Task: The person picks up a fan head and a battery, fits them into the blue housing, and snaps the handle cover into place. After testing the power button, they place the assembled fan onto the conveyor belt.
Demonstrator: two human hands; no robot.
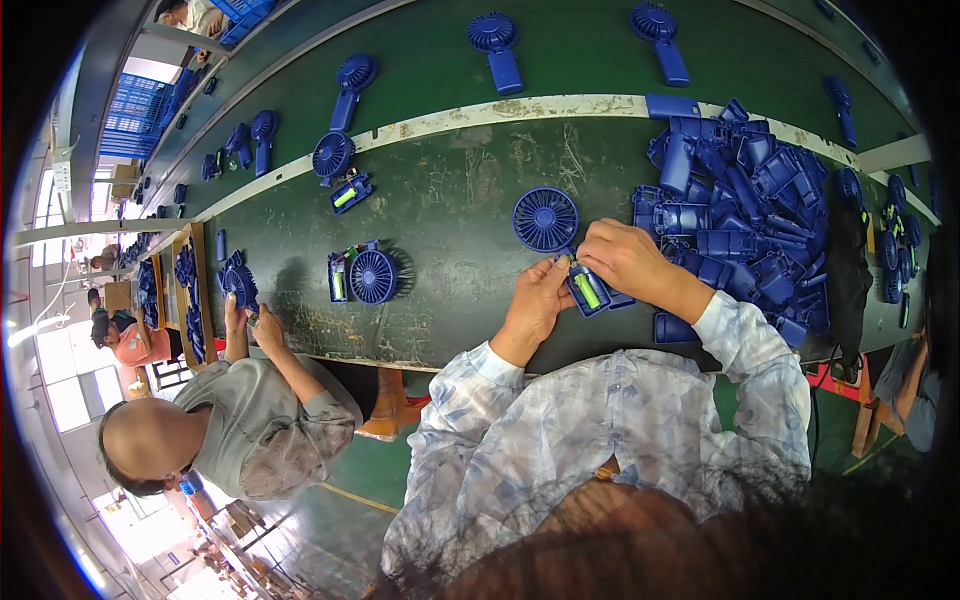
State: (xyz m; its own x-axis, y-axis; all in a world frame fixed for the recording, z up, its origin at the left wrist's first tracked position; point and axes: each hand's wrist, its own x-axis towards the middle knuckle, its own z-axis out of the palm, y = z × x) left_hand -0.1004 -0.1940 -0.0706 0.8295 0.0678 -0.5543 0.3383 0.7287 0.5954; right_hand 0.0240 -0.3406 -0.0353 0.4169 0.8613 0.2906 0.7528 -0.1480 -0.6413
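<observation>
A blue handheld fan (545, 219) is between my hands near the front edge of the table, its round grille pointing away from me. The handle is uncovered, and a light green battery (586, 291) shows inside it. My left hand (532, 308) grips the left side of the handle, thumb and fingers at the neck. Bent over the top of the handle, the fingers of my right hand (632, 262) pinch at the neck just below the grille. Whatever small part lies under those fingertips is hidden.
A heap of blue plastic handle shells (740, 185) rises to my right, beside a black cloth (850, 285). Two opened fans (373, 276) (333, 155) lie to the left. Finished-looking fans (495, 45) rest beyond the white rail (480, 117). At left, a co-worker (265, 430) handles another fan.
</observation>
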